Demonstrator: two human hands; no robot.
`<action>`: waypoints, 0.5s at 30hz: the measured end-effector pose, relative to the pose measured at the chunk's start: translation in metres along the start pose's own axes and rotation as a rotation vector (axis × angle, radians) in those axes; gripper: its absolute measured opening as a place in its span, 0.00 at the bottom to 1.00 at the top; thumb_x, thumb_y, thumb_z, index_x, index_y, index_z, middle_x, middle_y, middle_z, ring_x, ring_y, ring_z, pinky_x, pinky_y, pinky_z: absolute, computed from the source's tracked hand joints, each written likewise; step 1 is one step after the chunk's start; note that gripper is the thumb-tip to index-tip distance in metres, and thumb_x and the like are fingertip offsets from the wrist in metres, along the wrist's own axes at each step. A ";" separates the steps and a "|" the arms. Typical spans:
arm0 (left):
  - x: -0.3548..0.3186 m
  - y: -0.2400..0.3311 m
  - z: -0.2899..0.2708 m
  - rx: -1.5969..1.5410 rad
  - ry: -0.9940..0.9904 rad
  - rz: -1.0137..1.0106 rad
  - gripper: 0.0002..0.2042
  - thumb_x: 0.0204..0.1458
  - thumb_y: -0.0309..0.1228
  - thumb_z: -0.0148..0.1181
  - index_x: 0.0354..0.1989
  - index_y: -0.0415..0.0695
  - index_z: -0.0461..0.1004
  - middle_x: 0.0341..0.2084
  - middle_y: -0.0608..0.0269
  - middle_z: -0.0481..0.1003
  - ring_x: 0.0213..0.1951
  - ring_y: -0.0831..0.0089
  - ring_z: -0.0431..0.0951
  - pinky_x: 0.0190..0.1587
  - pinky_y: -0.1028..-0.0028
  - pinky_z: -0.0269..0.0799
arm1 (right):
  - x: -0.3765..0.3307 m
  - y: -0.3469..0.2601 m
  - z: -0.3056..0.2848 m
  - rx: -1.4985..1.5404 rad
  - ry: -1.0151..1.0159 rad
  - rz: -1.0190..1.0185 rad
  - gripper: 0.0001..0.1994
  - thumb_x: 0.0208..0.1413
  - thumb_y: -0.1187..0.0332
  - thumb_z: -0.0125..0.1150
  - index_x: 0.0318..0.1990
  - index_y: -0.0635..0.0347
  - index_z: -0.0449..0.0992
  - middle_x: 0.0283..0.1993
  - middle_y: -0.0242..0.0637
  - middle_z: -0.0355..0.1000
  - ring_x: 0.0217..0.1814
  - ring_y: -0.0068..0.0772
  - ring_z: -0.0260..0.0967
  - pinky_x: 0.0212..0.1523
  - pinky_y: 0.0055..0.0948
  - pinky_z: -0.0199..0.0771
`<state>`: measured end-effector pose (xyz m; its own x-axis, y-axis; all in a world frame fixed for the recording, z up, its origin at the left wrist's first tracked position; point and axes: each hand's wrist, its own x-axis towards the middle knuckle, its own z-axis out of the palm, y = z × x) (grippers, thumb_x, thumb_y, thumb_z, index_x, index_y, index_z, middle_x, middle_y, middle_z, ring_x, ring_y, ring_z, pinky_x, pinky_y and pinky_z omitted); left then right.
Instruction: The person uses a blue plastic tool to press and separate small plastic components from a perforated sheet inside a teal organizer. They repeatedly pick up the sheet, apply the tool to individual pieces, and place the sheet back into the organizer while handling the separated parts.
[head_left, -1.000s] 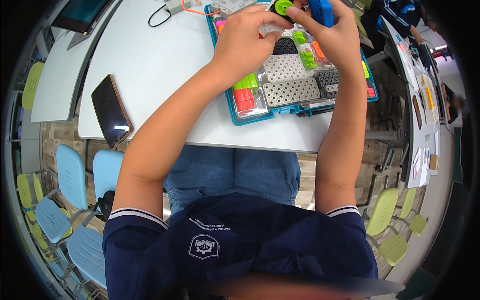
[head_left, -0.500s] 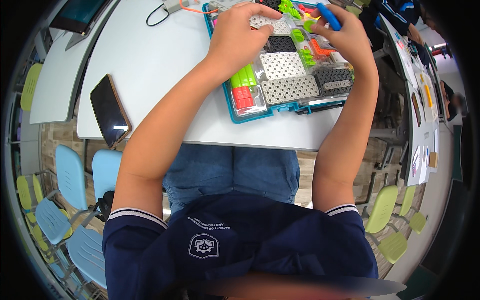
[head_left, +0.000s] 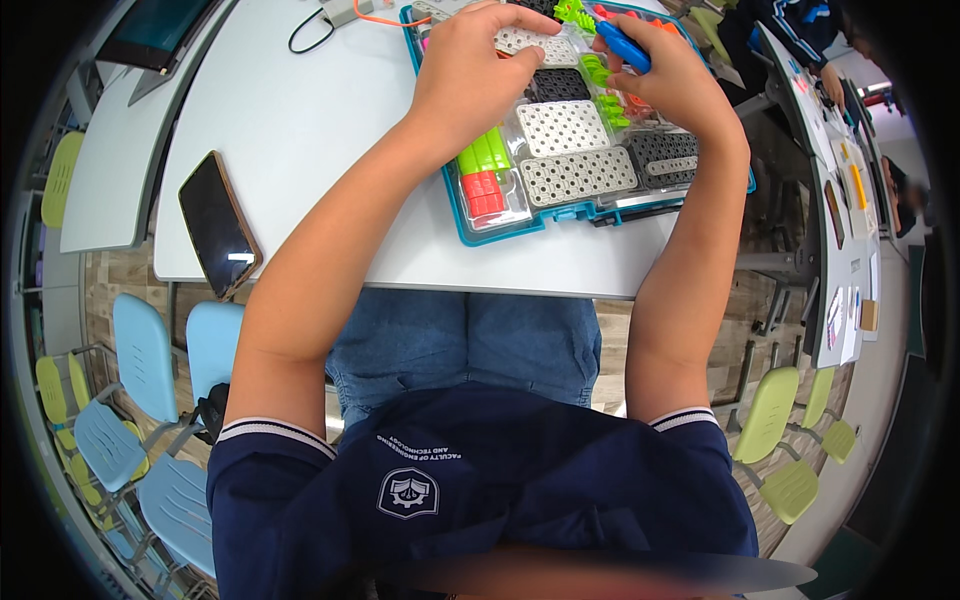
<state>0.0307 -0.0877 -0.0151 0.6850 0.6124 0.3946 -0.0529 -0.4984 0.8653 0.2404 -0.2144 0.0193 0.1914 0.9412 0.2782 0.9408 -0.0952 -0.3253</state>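
My right hand (head_left: pixel 672 80) is closed around a blue rounded, stick-like tool (head_left: pixel 622 46), which it holds tilted over the right side of a parts case. My left hand (head_left: pixel 472 70) hovers at the case's far left part. Its index finger and thumb are apart above a white perforated plate (head_left: pixel 535 46), with nothing visible between them; its other fingers are hidden. The teal-rimmed case (head_left: pixel 478 238) holds grey, white and black perforated plates, bright green parts (head_left: pixel 484 152), red blocks (head_left: pixel 484 195) and, partly behind my right hand, green gear-like parts (head_left: pixel 596 70).
A dark phone (head_left: pixel 220 225) lies left of the case on the white table (head_left: pixel 310 110). A grey device with black and orange cables sits at the far edge. Chairs (head_left: pixel 142 355) stand at both sides. Another person's hand (head_left: pixel 832 85) shows at the far right, by another table.
My right hand has shifted left and slightly nearer with the blue tool. The green disc by its thumb no longer shows there. My left hand has stayed almost in place.
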 end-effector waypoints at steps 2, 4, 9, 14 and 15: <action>0.000 0.000 0.000 0.007 -0.005 -0.004 0.13 0.56 0.26 0.66 0.50 0.47 0.84 0.43 0.65 0.84 0.30 0.79 0.83 0.35 0.78 0.79 | 0.002 -0.001 0.001 -0.020 0.005 -0.007 0.21 0.52 0.79 0.69 0.54 0.62 0.73 0.43 0.35 0.79 0.42 0.31 0.77 0.46 0.31 0.78; 0.000 0.000 0.000 0.022 0.001 0.014 0.13 0.57 0.26 0.66 0.50 0.47 0.84 0.43 0.65 0.83 0.31 0.79 0.83 0.36 0.78 0.79 | 0.002 -0.003 0.002 -0.024 0.004 0.019 0.23 0.52 0.80 0.69 0.57 0.61 0.73 0.43 0.35 0.79 0.42 0.31 0.77 0.46 0.31 0.78; -0.001 -0.001 0.001 0.011 -0.003 0.041 0.12 0.57 0.26 0.66 0.50 0.47 0.84 0.43 0.66 0.83 0.32 0.80 0.83 0.36 0.78 0.79 | -0.002 -0.011 -0.001 0.075 -0.047 0.090 0.23 0.51 0.82 0.66 0.57 0.60 0.75 0.38 0.34 0.77 0.34 0.27 0.76 0.37 0.28 0.77; 0.000 -0.002 0.000 0.028 -0.011 0.043 0.12 0.57 0.26 0.66 0.50 0.47 0.84 0.42 0.66 0.83 0.32 0.80 0.83 0.36 0.78 0.79 | -0.003 -0.017 -0.005 0.134 -0.095 0.101 0.21 0.51 0.85 0.63 0.54 0.60 0.77 0.34 0.33 0.75 0.28 0.24 0.73 0.31 0.27 0.75; 0.000 -0.001 0.000 0.021 -0.011 0.040 0.12 0.57 0.26 0.66 0.50 0.47 0.84 0.42 0.66 0.83 0.31 0.80 0.82 0.36 0.78 0.79 | -0.004 -0.017 -0.006 0.152 -0.105 0.125 0.20 0.51 0.84 0.63 0.53 0.61 0.77 0.34 0.33 0.75 0.29 0.24 0.73 0.31 0.27 0.75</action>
<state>0.0307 -0.0873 -0.0166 0.6906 0.5847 0.4257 -0.0658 -0.5354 0.8421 0.2256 -0.2180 0.0289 0.2658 0.9547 0.1338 0.8571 -0.1704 -0.4862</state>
